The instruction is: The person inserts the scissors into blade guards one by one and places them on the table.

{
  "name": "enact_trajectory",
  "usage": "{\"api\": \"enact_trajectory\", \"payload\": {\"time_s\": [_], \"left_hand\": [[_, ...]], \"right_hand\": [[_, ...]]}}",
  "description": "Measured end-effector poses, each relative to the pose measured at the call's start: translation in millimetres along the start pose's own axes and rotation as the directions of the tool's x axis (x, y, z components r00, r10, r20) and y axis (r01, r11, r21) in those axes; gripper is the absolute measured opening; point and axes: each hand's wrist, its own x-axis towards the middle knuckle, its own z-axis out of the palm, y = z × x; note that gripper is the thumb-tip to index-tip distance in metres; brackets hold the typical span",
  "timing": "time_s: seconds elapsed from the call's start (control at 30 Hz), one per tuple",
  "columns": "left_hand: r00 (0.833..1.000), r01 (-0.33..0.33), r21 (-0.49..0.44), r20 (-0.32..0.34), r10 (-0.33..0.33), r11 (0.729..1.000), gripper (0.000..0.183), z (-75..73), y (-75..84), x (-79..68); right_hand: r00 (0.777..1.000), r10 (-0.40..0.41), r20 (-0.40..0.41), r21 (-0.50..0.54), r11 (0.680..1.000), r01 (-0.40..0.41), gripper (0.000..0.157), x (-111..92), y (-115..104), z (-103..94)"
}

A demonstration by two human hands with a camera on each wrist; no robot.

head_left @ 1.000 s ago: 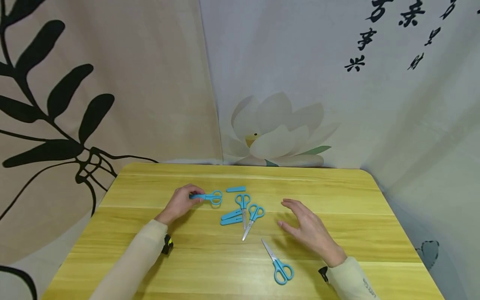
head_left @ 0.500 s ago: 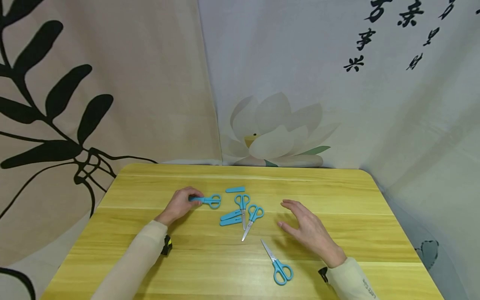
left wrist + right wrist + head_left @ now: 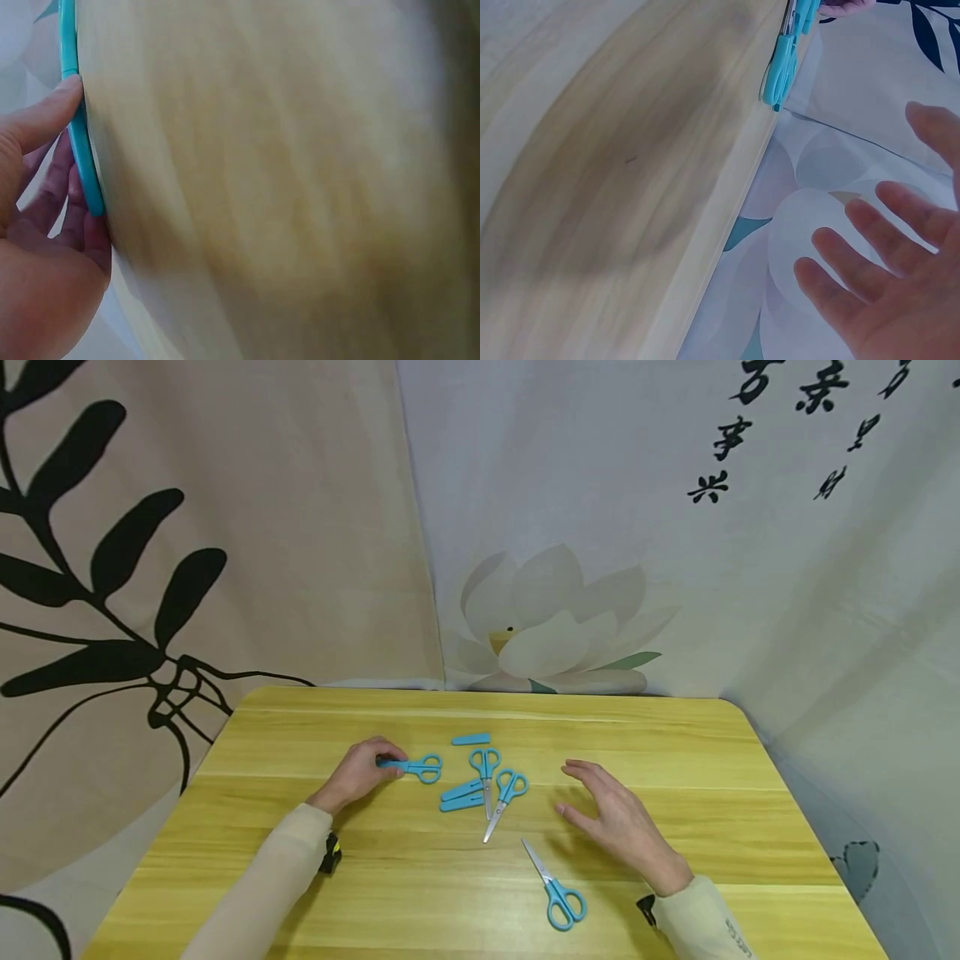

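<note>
Head view: the centre scissors (image 3: 487,772) lie on the wooden table (image 3: 675,752), blue handles toward the far edge and bare metal blades toward the person. Left of the centre scissors, the left hand (image 3: 363,772) pinches the blue-covered blade end of the held scissors (image 3: 415,766) between thumb and fingers, their handle loops pointing toward the centre scissors. Left wrist view shows their turquoise edge running close along the tabletop; whether it touches the wood I cannot tell.

To the right of the centre scissors, well apart, the right hand (image 3: 621,820) is spread, thumb away from the fingers, palm side facing them. Right wrist view confirms gaps between its fingers.

Just right of the centre scissors lie the second scissors (image 3: 508,793), slanted, their blades meeting the centre pair's near the tip; which is on top is too small to tell. Nearer the person than the centre scissors, and to their right, rest the loose scissors (image 3: 557,891), bare blades angled back toward them. Two blue sheaths (image 3: 462,790) sit side by side at the left of the centre scissors' blades, and a single sheath (image 3: 471,739) lies just beyond their handles. Behind the centre scissors, past the table, hangs a pale lotus-printed curtain (image 3: 555,485).
</note>
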Motion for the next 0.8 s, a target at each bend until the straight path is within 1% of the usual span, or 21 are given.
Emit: {"api": "enact_trajectory", "payload": {"time_s": [0.13,0.2,0.33,0.5,0.57,0.63,0.8], "left_hand": [[1.0,0.012,-0.003,0.017,-0.012,1.0,0.019,-1.6,1.4,0.1],[1.0,0.015,-0.005,0.024,-0.015,1.0,0.026,-2.3,2.5,-0.4],[1.0,-0.006,0.021,0.023,0.005,1.0,0.043,-2.6,6.8,-4.3],[0.998,-0.057,0.107,0.0,0.057,0.993,0.057,0.4,17.4,-14.1],[0.996,-0.086,0.134,-0.011,0.089,0.987,0.06,2.1,22.5,-18.7],[0.993,-0.11,0.14,-0.019,0.114,0.984,0.062,3.4,28.5,-23.7],[0.988,-0.148,0.117,-0.028,0.152,0.982,0.065,6.8,43.5,-35.6]], "right_hand": [[1.0,0.007,0.0,0.001,1.0,-0.007,0.058,-1.0,1.7,0.2],[1.0,0.007,0.002,0.001,1.0,-0.007,0.058,-1.9,2.5,0.8],[1.0,0.002,0.02,-0.002,1.0,-0.002,0.058,-4.9,2.7,3.2],[0.999,-0.009,0.044,-0.015,1.0,0.01,0.058,-8.9,0.0,8.2],[0.998,-0.014,0.057,-0.027,1.0,0.016,0.059,-10.8,-1.9,9.8],[0.997,-0.02,0.077,-0.046,0.999,0.024,0.06,-13.1,-3.7,11.3],[0.989,-0.028,0.144,-0.088,0.995,0.042,0.063,-21.0,-5.0,15.3]]}}
